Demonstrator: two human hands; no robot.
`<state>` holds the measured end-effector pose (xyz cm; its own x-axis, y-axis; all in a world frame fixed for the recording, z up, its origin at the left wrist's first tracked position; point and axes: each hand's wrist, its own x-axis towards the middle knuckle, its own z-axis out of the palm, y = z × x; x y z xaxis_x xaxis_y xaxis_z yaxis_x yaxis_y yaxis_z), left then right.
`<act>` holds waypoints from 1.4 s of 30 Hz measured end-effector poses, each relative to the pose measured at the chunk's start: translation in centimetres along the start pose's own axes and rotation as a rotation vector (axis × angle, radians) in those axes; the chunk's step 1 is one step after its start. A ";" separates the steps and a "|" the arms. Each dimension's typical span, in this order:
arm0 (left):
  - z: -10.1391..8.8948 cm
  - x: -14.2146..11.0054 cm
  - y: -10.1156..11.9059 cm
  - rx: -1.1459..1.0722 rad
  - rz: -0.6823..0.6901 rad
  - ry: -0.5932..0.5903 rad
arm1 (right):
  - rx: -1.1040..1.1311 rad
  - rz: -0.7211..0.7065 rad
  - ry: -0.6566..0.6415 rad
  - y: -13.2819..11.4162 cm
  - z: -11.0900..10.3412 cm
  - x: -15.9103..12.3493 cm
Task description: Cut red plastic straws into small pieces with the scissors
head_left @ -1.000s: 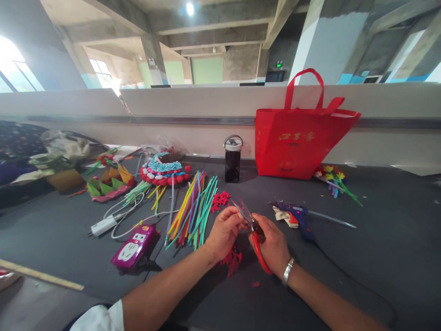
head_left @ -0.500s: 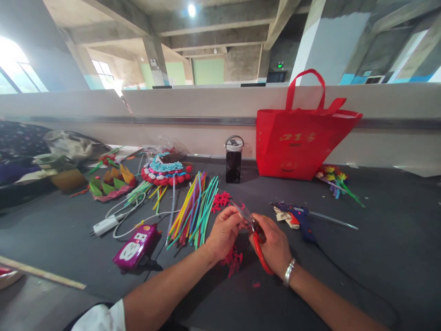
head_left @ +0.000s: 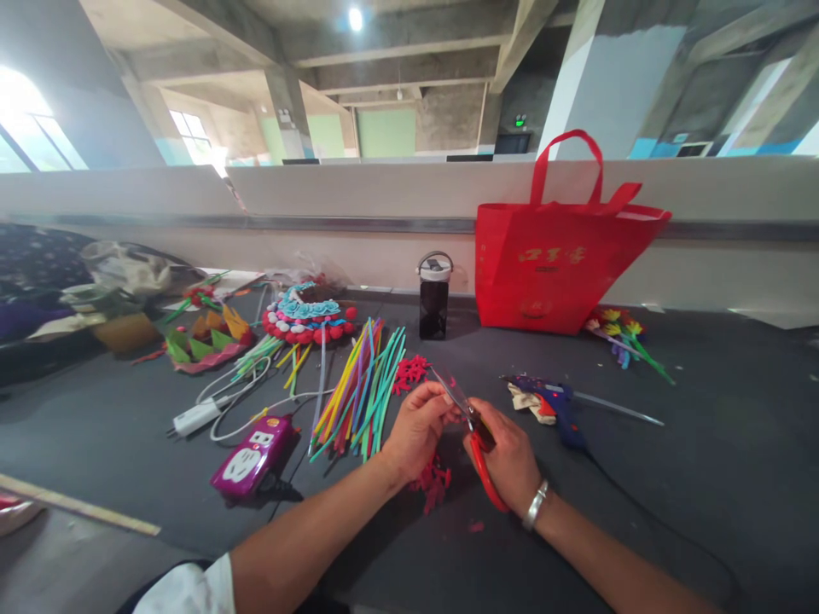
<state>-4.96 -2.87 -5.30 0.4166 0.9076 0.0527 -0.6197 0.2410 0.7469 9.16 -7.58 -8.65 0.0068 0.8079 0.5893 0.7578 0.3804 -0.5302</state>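
Observation:
My right hand is closed around a pair of scissors with red-orange handles, the blades pointing up and left. My left hand is pinched close to the blades; a small red piece shows just beyond its fingertips, and how it is held is partly hidden. Behind the left hand lies a pile of red cut pieces. Another heap of darker red pieces rests on the table beneath the hands. Left of the left hand is a bundle of coloured thin sticks.
A purple power socket and white charger with cables lie at left. To the right sits a blue glue gun with its cord. A black bottle and red bag stand at the back, near a decorated crown.
Both hands stay in nearly the same place. The scissors and the right hand have shifted only very slightly.

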 end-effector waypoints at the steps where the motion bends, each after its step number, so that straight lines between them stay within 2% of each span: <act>1: 0.0 0.0 0.0 0.003 0.001 0.005 | -0.019 -0.006 0.001 0.0 0.0 0.0; 6: 0.2 -0.1 0.0 0.012 0.007 0.030 | -0.069 -0.029 0.003 0.2 -0.1 0.2; 14: 0.0 0.0 -0.2 0.040 0.012 0.021 | 0.036 -0.003 0.010 0.0 0.0 0.0; 23: 0.3 -0.2 0.2 0.040 -0.049 0.005 | 0.087 0.034 0.090 0.1 -0.3 0.0; 27: 0.0 -0.1 0.2 0.029 -0.148 -0.065 | 0.207 0.124 0.141 0.2 -1.0 0.5; 31: -0.2 -0.1 0.1 0.057 -0.237 -0.136 | 0.369 0.122 0.140 0.1 -1.4 0.5; 39: -0.4 -0.2 0.1 0.122 -0.417 -0.185 | 0.301 0.077 0.092 0.0 -1.3 0.3; 42: -0.6 -0.2 0.0 0.139 -0.445 -0.199 | 0.313 0.056 0.060 0.1 -1.4 0.4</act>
<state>-5.40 -2.82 -5.72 0.7472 0.6409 -0.1760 -0.2642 0.5294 0.8062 10.15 -7.86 -7.60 0.0888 0.8070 0.5838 0.5181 0.4632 -0.7191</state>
